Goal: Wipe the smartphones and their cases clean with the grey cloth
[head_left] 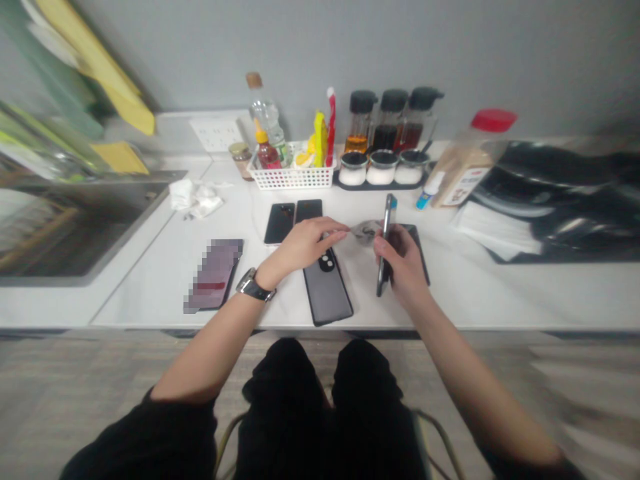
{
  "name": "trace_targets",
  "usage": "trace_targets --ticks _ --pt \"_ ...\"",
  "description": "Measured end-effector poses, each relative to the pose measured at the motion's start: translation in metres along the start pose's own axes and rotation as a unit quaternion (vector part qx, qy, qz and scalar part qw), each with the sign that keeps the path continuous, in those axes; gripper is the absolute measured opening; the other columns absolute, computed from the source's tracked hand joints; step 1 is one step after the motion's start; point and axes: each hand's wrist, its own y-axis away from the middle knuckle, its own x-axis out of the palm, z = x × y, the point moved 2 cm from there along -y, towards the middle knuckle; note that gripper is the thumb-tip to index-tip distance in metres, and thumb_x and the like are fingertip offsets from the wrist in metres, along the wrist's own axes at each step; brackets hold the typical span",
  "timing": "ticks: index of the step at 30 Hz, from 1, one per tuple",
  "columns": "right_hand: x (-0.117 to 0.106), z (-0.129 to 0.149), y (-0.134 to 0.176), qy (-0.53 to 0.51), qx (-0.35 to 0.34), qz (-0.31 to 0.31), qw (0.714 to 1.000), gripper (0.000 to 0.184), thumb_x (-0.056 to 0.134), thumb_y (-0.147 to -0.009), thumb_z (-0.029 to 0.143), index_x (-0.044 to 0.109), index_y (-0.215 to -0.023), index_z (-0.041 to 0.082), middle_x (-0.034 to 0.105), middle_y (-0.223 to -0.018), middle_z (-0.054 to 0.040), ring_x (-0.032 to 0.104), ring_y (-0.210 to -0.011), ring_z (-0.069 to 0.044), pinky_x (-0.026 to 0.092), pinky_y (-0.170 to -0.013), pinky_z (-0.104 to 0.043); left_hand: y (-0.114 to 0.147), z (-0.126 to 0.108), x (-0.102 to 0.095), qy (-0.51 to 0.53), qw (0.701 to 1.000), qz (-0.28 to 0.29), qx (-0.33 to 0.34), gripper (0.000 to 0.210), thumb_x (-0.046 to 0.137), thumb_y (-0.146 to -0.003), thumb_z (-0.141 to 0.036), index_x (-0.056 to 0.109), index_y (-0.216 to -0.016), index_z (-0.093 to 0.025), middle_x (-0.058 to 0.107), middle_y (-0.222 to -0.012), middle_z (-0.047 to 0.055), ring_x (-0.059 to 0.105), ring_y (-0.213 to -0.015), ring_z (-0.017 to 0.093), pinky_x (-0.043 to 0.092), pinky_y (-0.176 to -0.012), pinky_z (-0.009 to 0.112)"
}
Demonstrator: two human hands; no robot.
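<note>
My right hand [406, 265] grips a phone [384, 247] held on edge above the counter, its narrow side turned towards me. The fingertips of my left hand [313, 241] pinch one end of a thin grey cloth [367, 231], which stretches across to the held phone. Under my left hand lies a grey phone [327, 293], back up with its round camera lenses showing. Two dark phones, one at the left [279, 224] and one beside it [309, 209], lie behind that hand. A dark flat thing [421, 257] is partly hidden by my right hand.
Farther left lies a phone with a blurred-out screen [215, 275], near crumpled white tissues [195, 198] and the sink [100, 267]. Along the wall stand a white basket [293, 178], condiment jars [383, 167], a red-capped jar [465, 163], a small blue bottle [427, 193] and black cookware [555, 200].
</note>
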Motion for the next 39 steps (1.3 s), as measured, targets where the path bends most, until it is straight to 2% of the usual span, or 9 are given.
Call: trace_targets --ticks 2,6,11,16,21,24,29,34,39 --pt "0.015 0.004 -0.003 0.015 -0.006 -0.017 1.000 0.062 0.075 -0.086 0.072 0.064 -0.125 0.025 0.075 -0.117 -0.0098 0.072 -0.108 -0.028 0.061 -0.100 -0.047 -0.002 -0.009 0.020 0.207 0.976 0.023 -0.055 0.054 0.048 -0.108 -0.064 0.070 -0.144 -0.031 0.072 -0.146 0.010 0.070 -0.130 0.028 0.054 -0.108 0.041" --pt "0.047 0.014 -0.020 0.116 -0.078 -0.029 0.990 0.071 0.056 -0.099 0.074 0.057 -0.149 0.023 0.065 -0.136 -0.0159 0.061 -0.133 -0.032 0.049 -0.118 -0.057 -0.012 -0.022 0.049 0.527 0.828 -0.078 -0.173 0.070 0.033 -0.109 -0.071 0.068 -0.146 -0.023 0.077 -0.139 0.013 0.069 -0.135 0.032 0.057 -0.111 0.042" --pt "0.019 0.011 -0.065 0.236 -0.189 -0.003 0.953 0.057 0.040 -0.110 0.059 0.071 -0.142 0.022 0.059 -0.148 -0.0173 0.059 -0.135 -0.033 0.046 -0.121 -0.058 -0.022 -0.019 0.028 0.653 0.721 -0.125 -0.196 0.074 0.028 -0.111 -0.069 0.056 -0.160 -0.020 0.077 -0.140 0.013 0.072 -0.132 0.031 0.057 -0.113 0.046" --pt "-0.040 -0.016 -0.087 0.332 -0.168 0.126 0.920 0.039 0.065 -0.100 0.043 0.079 -0.128 0.020 0.080 -0.119 -0.0130 0.074 -0.108 -0.032 0.055 -0.106 -0.055 -0.022 0.002 0.010 0.652 0.712 -0.114 -0.236 0.085 0.020 -0.108 -0.074 0.054 -0.161 -0.018 0.075 -0.141 0.020 0.079 -0.116 0.034 0.062 -0.101 0.047" --pt "-0.046 -0.028 -0.084 0.440 -0.167 0.193 0.861 0.021 0.072 -0.093 0.030 0.084 -0.108 0.020 0.083 -0.117 -0.0120 0.073 -0.107 -0.034 0.054 -0.103 -0.054 -0.024 0.008 0.013 0.663 0.697 -0.111 -0.250 0.086 0.021 -0.107 -0.074 0.055 -0.159 -0.015 0.076 -0.136 0.021 0.080 -0.106 0.033 0.064 -0.092 0.045" --pt "-0.041 -0.011 -0.088 0.427 -0.200 0.148 0.869 0.015 0.068 -0.092 0.020 0.083 -0.096 0.020 0.082 -0.107 -0.0099 0.073 -0.096 -0.029 0.057 -0.094 -0.046 -0.028 0.008 0.013 0.664 0.697 -0.096 -0.253 0.085 0.022 -0.109 -0.072 0.061 -0.152 -0.010 0.081 -0.121 0.021 0.080 -0.094 0.029 0.064 -0.083 0.041" --pt "-0.011 0.029 -0.083 0.326 -0.297 0.050 0.896 0.025 0.061 -0.096 0.015 0.081 -0.110 0.019 0.077 -0.108 -0.0087 0.069 -0.078 -0.020 0.059 -0.077 -0.037 -0.030 0.003 0.023 0.651 0.696 -0.069 -0.295 0.071 0.028 -0.111 -0.065 0.068 -0.142 -0.014 0.083 -0.106 0.014 0.079 -0.078 0.025 0.065 -0.080 0.041" --pt "0.030 0.035 -0.052 0.318 -0.350 0.120 0.873 0.030 0.056 -0.106 0.022 0.080 -0.123 0.018 0.075 -0.118 -0.0135 0.071 -0.109 -0.028 0.061 -0.096 -0.045 -0.030 -0.002 0.030 0.686 0.660 -0.093 -0.290 0.058 0.036 -0.114 -0.053 0.075 -0.124 -0.011 0.083 -0.095 0.010 0.080 -0.084 0.022 0.064 -0.087 0.034" --pt "0.035 0.028 -0.011 0.382 -0.366 0.197 0.825 0.055 0.051 -0.111 0.046 0.059 -0.156 0.015 0.052 -0.167 -0.0202 0.044 -0.159 -0.035 0.040 -0.129 -0.060 -0.027 0.002 0.027 0.706 0.648 -0.087 -0.274 0.063 0.034 -0.114 -0.056 0.076 -0.120 -0.010 0.083 -0.090 0.011 0.082 -0.092 0.024 0.063 -0.095 0.036"
